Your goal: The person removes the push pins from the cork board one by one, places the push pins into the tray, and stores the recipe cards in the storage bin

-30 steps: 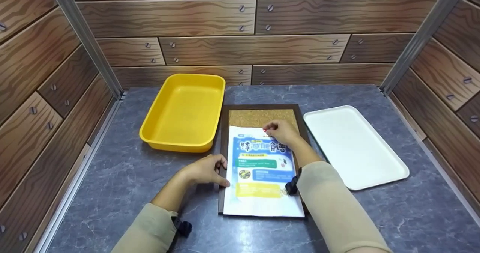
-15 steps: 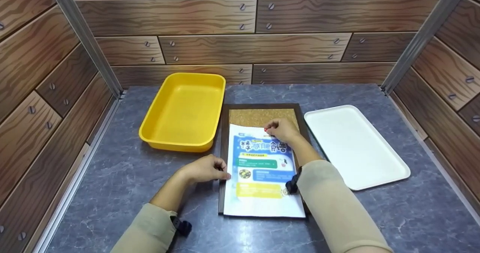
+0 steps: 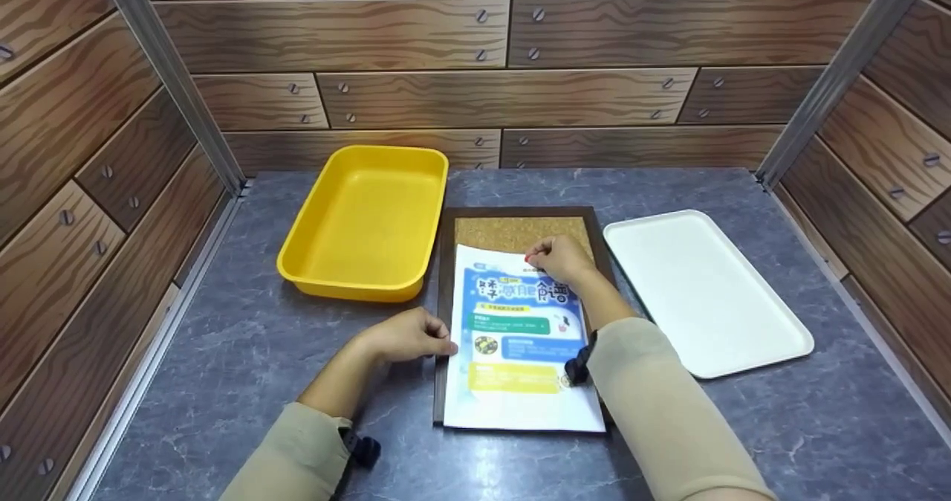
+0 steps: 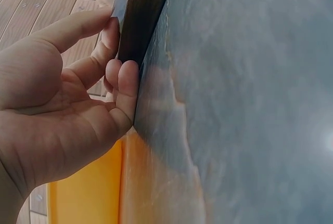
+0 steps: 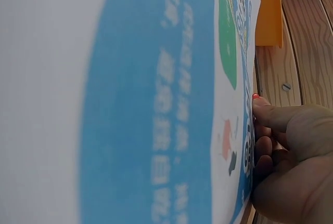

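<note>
A brown-framed cork board lies flat on the table, with a printed paper poster over most of it and bare cork along the top. My left hand pinches the poster's left edge between thumb and index finger; in the left wrist view its other fingertips rest against the dark frame. At the poster's top edge, right of its middle, my right hand pinches a small red push pin. In the right wrist view the red head shows at the thumb tip, and the pin's point is hidden.
A deep yellow bin stands left of the board, close to its upper left corner. To the right lies a shallow white tray, set at an angle. Wood-patterned walls enclose the grey marbled table at the back and sides.
My left thumb has slid up along the poster's edge and closed toward the index finger, and the poster's upper left corner has shifted slightly upward. The right hand has hardly moved.
</note>
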A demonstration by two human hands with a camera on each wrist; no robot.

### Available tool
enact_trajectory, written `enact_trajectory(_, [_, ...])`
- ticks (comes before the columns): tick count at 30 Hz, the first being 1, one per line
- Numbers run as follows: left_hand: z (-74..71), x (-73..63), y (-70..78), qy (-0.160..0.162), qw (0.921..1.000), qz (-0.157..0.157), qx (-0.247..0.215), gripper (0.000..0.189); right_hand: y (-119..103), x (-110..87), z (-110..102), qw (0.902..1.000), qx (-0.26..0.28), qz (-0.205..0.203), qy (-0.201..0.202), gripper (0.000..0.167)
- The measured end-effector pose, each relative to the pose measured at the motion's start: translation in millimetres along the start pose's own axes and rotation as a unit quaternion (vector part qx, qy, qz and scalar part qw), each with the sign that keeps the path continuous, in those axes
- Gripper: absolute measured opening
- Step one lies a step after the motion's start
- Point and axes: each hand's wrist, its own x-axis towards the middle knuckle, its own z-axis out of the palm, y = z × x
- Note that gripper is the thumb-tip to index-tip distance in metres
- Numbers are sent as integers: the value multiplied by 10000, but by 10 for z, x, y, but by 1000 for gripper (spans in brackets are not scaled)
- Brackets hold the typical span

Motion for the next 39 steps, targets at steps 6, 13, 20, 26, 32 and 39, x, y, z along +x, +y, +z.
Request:
enact_trajectory(6, [-1, -8, 13, 1, 10000, -56, 22, 33, 19, -1, 4, 9999, 47, -90, -60, 11])
enact_trajectory(13, [11, -23, 15, 34, 9998, -143, -92, 31, 63, -1, -5, 9991, 353, -67, -211, 10])
enact_trajectory(20, [59, -37, 58, 269, 9989, -370, -51, 27, 84, -28, -14, 9979, 636, 9, -117, 10])
enact_trajectory(26, [76, -69, 145, 624, 9969, -419, 247, 22, 95, -60, -45, 9921, 1253, -90, 2, 13])
enact_trajectory(32, [78, -70, 206, 934, 9937, -614, 80, 18, 113, -80, -135, 9861, 1649, 63, 170, 13])
enact_trajectory(39, [107, -75, 234, 1156, 9882, -930, -377, 12, 148, -103, -211, 9793, 2011, 106, 197, 9])
